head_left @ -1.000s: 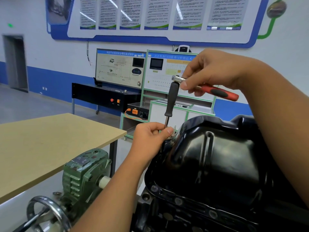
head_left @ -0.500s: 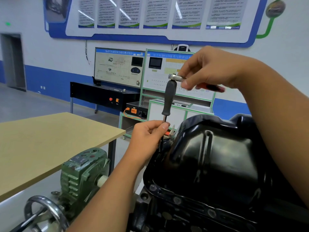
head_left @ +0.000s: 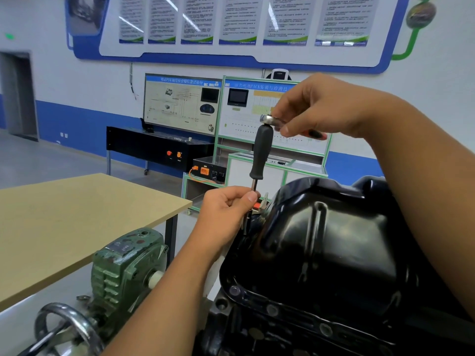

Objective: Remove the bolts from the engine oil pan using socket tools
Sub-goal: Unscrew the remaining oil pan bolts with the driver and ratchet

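Black oil pan (head_left: 334, 253) sits bottom-up on the engine, filling the lower right of the view — glossy, ribbed, with a flange along its near edge. Several bolts (head_left: 234, 290) show as round heads spaced along that flange. At the pan's far left edge a socket driver (head_left: 261, 155) stands nearly upright, black handle on top, thin steel shaft running down to the rim; its tip is hidden behind the fingers and the pan's shoulder.

Left hand (head_left: 226, 209) pinches the shaft just below the handle, thumb and fingers curled round it. Right hand (head_left: 316, 109) is above, fingers clenched on the head of a ratchet (head_left: 270, 120) that sits on the top of the driver handle; the ratchet's red-and-black grip pokes out past the fingers to the right.

Left of the engine — a green gearbox (head_left: 126, 268) with a chromed handwheel (head_left: 64, 327) in front of it, low in the frame. Beyond that, a wooden tabletop (head_left: 77, 222). Training panels (head_left: 180, 104) stand against the far wall, under a blue-bordered notice board (head_left: 231, 21).
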A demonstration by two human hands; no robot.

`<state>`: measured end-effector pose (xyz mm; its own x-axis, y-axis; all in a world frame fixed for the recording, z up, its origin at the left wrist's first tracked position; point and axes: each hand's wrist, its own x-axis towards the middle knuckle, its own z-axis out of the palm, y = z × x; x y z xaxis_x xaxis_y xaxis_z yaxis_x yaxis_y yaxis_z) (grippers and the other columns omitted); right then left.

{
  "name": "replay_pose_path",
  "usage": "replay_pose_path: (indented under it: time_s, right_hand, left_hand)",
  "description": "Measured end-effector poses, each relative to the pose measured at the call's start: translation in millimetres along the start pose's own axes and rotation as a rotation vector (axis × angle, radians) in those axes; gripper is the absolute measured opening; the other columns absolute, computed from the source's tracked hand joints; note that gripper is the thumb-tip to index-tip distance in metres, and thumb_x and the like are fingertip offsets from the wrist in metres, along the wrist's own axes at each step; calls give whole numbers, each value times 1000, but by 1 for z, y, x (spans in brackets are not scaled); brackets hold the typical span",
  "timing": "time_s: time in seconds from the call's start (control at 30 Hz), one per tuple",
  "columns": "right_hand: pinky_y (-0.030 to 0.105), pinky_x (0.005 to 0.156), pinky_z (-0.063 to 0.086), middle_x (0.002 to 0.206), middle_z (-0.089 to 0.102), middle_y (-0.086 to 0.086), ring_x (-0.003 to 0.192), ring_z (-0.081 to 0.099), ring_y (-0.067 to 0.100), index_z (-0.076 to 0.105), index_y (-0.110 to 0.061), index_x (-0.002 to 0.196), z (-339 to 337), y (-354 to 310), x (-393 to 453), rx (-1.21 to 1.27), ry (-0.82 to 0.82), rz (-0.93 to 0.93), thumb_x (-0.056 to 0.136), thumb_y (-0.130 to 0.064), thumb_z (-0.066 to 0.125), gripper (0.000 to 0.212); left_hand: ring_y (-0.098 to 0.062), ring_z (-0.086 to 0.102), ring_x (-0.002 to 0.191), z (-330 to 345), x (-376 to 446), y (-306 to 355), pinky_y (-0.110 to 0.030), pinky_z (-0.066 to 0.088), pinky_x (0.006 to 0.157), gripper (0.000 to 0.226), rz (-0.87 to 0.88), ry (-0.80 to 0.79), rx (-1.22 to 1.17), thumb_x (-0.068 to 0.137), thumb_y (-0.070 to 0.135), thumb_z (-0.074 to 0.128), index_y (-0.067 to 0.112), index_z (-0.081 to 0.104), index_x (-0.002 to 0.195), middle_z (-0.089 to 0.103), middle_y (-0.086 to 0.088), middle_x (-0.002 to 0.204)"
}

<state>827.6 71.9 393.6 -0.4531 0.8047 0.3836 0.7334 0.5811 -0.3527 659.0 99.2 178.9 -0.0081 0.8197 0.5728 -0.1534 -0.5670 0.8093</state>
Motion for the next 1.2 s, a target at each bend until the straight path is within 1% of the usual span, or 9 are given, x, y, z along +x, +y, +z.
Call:
replay_pose_path:
  time_s: [0.1,0.2,0.33,0.43,0.6,0.8,0.97,1.1,1.2]
  right_hand:
    - [42,61,50,77,74,16,62,62,24,78,-9,91,0,0,0,-16,-6,8,82,-4,81,11]
    - [40,64,62,78,75,18,62,70,25,77,-4,88,-3,0,-1,44,-29,39,79,-19,85,20]
    - [42,63,60,79,76,13,65,68,21,78,-8,89,-3,0,0,17,-21,11,80,-13,85,12]
    - [40,55,45,77,70,19,60,56,24,77,-9,93,1,1,0,-37,-15,8,82,2,78,16]
    - [37,56,55,78,74,17,56,65,23,76,-5,86,-2,1,1,15,-45,49,78,-20,85,18]
    - [32,54,54,74,74,6,59,62,16,79,-14,89,-2,0,1,-8,-36,-1,80,-10,84,11]
    - [35,58,53,72,73,13,58,64,21,77,-6,89,0,0,1,-35,-22,51,80,-3,82,11]
    - [37,59,62,81,75,16,62,71,25,77,-4,89,-3,0,0,51,-43,46,78,-23,86,24]
    - [35,64,61,79,76,8,65,68,16,79,-12,91,-2,1,2,-4,-14,15,80,-15,85,13]
  left_hand:
    - [-20,50,68,2,1,2,-31,50,76,16,14,36,70,93,13,73,23,78,82,58,-31,68]
    - [-18,39,62,4,2,0,-33,49,77,12,-27,73,48,91,14,77,21,78,82,40,-5,56]
    - [-10,45,54,2,1,0,-17,48,68,10,-23,33,-6,92,12,74,20,78,87,50,-11,58]
    - [-16,50,63,1,1,1,-25,45,72,16,-4,-4,30,94,12,72,21,79,83,60,-25,65]
    - [-13,32,56,2,4,-2,-30,43,69,17,-17,68,78,91,14,76,23,77,76,35,6,51]
    - [-14,56,61,0,2,-1,-21,48,68,14,-13,-28,23,94,13,72,19,79,85,66,-6,64]
    - [-9,26,51,4,4,-1,-29,32,63,20,-7,35,105,89,13,77,19,75,70,30,10,49]
    - [-7,34,52,1,3,-2,-25,40,64,9,-19,53,52,88,14,79,16,77,80,39,9,51]
    - [-13,61,64,0,0,1,-18,48,69,13,-29,-27,-2,95,13,70,18,79,87,72,-7,71]
